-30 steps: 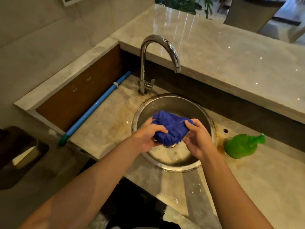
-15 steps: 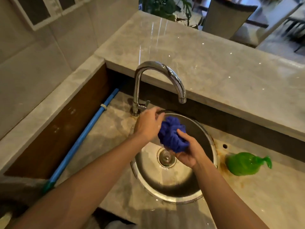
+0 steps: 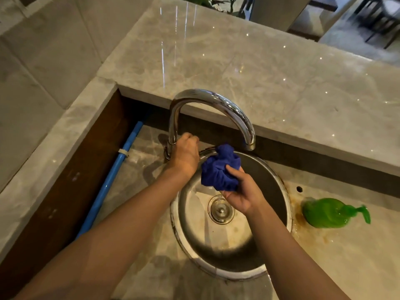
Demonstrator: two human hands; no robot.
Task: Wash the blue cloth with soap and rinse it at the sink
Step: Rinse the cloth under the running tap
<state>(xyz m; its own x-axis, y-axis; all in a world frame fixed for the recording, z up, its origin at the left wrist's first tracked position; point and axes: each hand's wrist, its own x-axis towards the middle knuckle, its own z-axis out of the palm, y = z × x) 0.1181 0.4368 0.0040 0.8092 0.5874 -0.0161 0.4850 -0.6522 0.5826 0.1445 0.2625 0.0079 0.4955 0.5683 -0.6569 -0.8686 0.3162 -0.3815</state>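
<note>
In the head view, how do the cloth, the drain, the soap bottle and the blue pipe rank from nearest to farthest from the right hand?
1. Cloth: bunched in the right hand, under the spout.
2. Drain: in the sink bottom, just left of the hand.
3. Soap bottle: on the counter, right of the sink.
4. Blue pipe: along the wall, far left.

Home kitchen: sink (image 3: 279, 182), marble counter (image 3: 270, 83).

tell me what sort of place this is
Probably a home kitchen or bar counter wash-up spot: a round steel sink set in a marble counter, a chrome gooseneck tap, and a green soap bottle beside the basin.
</note>
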